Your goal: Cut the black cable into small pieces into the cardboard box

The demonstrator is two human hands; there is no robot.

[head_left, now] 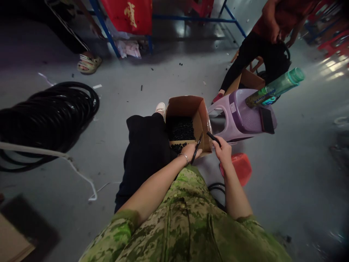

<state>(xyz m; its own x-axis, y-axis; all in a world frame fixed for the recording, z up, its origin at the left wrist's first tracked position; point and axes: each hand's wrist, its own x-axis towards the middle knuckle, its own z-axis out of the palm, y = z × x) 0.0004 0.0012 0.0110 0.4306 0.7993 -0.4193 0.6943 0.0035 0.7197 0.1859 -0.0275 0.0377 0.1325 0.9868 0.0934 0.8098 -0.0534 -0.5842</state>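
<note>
My left hand (189, 151), with a bracelet at the wrist, is closed around what look like black-handled scissors (196, 148), their tip pointing up and away from me. In my closed right hand (224, 151) is a length of black rubber tube (213, 138), its free end toward the scissors with a gap between. Both hands are over the near right edge of an open cardboard box (199, 109). Many small black pieces (180, 129) lie in the box, some on a cardboard flap nearer me.
A purple stool (231, 112) right of the box bears a green bottle (275, 87) and a dark phone-like object (267, 120). A red plastic container (241, 169) sits below. Coiled black tubing (49, 112) lies left. Another person (269, 47) sits at upper right.
</note>
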